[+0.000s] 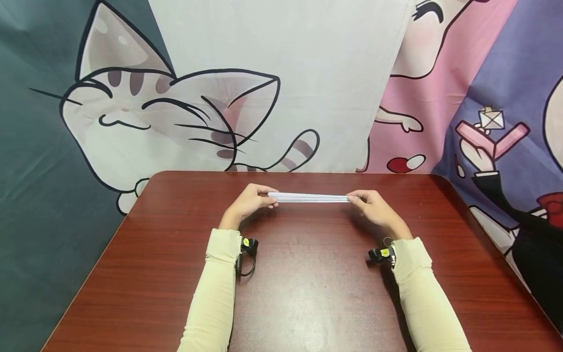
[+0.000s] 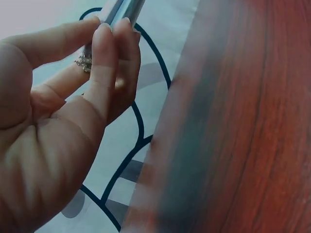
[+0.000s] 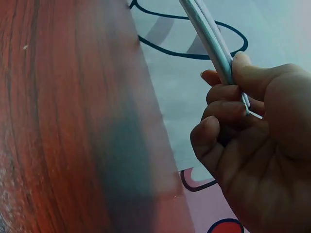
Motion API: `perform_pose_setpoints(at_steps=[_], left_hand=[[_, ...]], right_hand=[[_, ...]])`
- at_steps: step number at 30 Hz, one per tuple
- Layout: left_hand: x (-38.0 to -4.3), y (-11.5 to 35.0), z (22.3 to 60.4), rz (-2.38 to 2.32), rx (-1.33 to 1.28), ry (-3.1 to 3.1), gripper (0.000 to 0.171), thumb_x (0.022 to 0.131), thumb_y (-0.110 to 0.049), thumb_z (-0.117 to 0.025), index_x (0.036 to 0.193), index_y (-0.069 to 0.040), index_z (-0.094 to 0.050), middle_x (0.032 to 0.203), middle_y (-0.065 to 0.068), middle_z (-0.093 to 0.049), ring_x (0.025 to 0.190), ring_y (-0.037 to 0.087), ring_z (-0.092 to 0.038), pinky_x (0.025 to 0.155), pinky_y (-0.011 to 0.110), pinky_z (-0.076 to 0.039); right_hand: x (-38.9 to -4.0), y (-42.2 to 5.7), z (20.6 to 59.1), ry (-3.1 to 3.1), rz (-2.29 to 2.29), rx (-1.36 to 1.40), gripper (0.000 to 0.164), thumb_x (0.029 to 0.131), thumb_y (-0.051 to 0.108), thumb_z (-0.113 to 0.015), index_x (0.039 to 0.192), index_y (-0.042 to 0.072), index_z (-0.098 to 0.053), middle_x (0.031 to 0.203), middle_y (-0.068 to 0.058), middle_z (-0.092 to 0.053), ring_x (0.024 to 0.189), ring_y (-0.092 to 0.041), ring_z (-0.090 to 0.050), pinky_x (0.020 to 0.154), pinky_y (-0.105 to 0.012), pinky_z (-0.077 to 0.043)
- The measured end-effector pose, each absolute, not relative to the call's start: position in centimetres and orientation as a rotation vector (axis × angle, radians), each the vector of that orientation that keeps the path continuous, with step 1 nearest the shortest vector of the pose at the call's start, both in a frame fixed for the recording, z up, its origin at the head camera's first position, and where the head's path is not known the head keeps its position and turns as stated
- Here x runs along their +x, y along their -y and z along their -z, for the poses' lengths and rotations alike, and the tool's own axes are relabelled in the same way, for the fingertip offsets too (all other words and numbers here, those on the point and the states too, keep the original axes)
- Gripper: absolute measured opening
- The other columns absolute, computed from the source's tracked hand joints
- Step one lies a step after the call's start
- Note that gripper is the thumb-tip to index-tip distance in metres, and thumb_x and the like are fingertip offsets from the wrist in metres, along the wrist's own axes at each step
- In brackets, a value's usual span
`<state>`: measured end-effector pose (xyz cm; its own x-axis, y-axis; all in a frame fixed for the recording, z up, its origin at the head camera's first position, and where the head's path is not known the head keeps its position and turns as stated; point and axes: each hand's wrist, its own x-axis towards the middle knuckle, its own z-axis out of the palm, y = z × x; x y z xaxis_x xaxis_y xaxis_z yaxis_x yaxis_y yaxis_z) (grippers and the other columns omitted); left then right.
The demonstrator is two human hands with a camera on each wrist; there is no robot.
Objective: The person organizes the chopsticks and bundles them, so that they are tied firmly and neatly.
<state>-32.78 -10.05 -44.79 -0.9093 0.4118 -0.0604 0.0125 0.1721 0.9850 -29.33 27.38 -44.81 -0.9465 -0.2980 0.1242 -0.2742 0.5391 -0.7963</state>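
Note:
A long, narrow strip of folded white paper (image 1: 310, 197) stretches level between both hands near the far side of the table, its layers showing as thin lines along the edge. My left hand (image 1: 252, 200) pinches its left end between thumb and fingers. At the opposite end, my right hand (image 1: 373, 206) grips it, the thumb pressing from one side. The left wrist view shows only the near end of the paper (image 2: 127, 12), with a small glittering piece (image 2: 84, 61) beside the fingers. In the right wrist view the layered paper (image 3: 214, 41) passes between thumb and curled fingers.
The reddish-brown wooden table (image 1: 303, 274) has rounded far corners. Behind it hangs a cloth backdrop (image 1: 334, 88) with cartoon cats. A small black camera sits on the left wrist (image 1: 249, 246) and another on the right wrist (image 1: 379, 255).

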Motion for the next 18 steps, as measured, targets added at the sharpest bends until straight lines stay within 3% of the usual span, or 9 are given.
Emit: perform_pose_setpoints(at_steps=[6, 9, 13, 18], left_hand=[[-32.4, 9.8, 44.3, -1.899, 0.337, -2.073, 0.028, 0.09, 0.009, -0.063, 0.117, 0.014, -0.064, 0.102, 0.022, -0.067, 0.079, 0.012, -0.069, 0.088, 0.041, -0.055], [-32.2, 9.8, 44.1, -1.932, 0.316, -2.04, 0.028, 0.089, 0.012, -0.061, 0.117, 0.016, -0.063, 0.103, 0.023, -0.066, 0.078, 0.012, -0.068, 0.09, 0.044, -0.053], [-32.0, 9.5, 43.6, -1.965, 0.306, -2.021, 0.028, 0.089, 0.013, -0.06, 0.117, 0.019, -0.061, 0.102, 0.025, -0.066, 0.076, 0.012, -0.069, 0.091, 0.047, -0.051], [-31.7, 8.9, 42.5, -2.0, 0.259, -2.048, 0.027, 0.089, 0.014, -0.06, 0.115, 0.018, -0.063, 0.101, 0.025, -0.066, 0.073, 0.012, -0.069, 0.082, 0.034, -0.057]], right_hand=[[-29.2, -27.1, 44.5, -2.797, 1.381, -0.604, 0.026, 0.101, 0.015, -0.056, 0.118, -0.001, -0.069, 0.103, -0.023, -0.067, 0.083, -0.017, -0.051, 0.07, -0.025, -0.041], [-29.2, -27.0, 44.4, -2.796, 1.429, -0.603, 0.024, 0.1, 0.013, -0.058, 0.114, -0.001, -0.07, 0.095, -0.023, -0.065, 0.078, -0.015, -0.05, 0.066, -0.025, -0.04], [-29.1, -26.7, 44.1, -2.914, 1.389, -0.621, 0.018, 0.096, 0.013, -0.063, 0.105, 0.002, -0.074, 0.08, -0.013, -0.063, 0.069, -0.012, -0.048, 0.059, -0.024, -0.039], [-28.7, -26.0, 43.1, -3.112, 1.266, -0.724, 0.011, 0.091, 0.018, -0.071, 0.095, 0.008, -0.075, 0.074, -0.002, -0.067, 0.065, -0.014, -0.053, 0.059, -0.026, -0.042]])
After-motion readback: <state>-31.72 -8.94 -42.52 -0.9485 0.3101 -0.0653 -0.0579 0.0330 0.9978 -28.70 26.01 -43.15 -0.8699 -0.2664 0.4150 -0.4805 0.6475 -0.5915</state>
